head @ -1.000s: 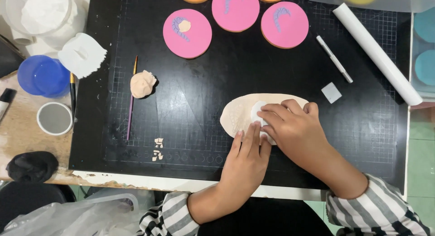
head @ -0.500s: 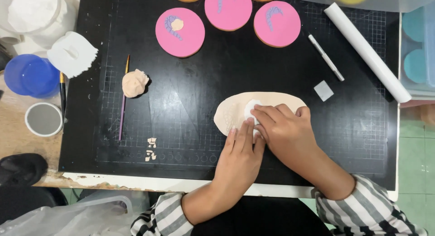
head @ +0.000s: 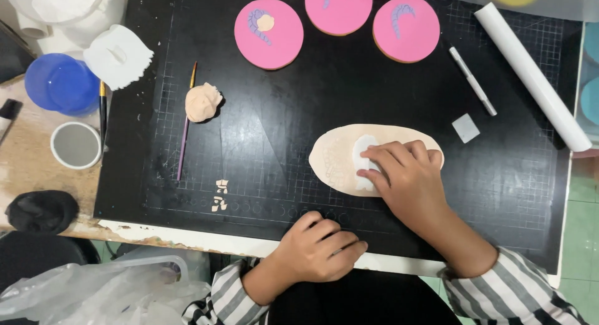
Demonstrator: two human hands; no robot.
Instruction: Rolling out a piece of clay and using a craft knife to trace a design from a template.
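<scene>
I see my right hand (head: 409, 175) pressing a small white mould (head: 364, 159) onto the soft, thin peach fondant sheet (head: 340, 156), mid-mat, best lifted by its edges, while my left hand (head: 321, 247) rests curled, holding nothing, at the near edge.

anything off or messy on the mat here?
Minor only. Small peach scraps lie loose near the black cutting mat's front edge, and the table edge below it is chipped and worn. The right hand presses a white piece onto the rolled peach sheet, intact.
</scene>
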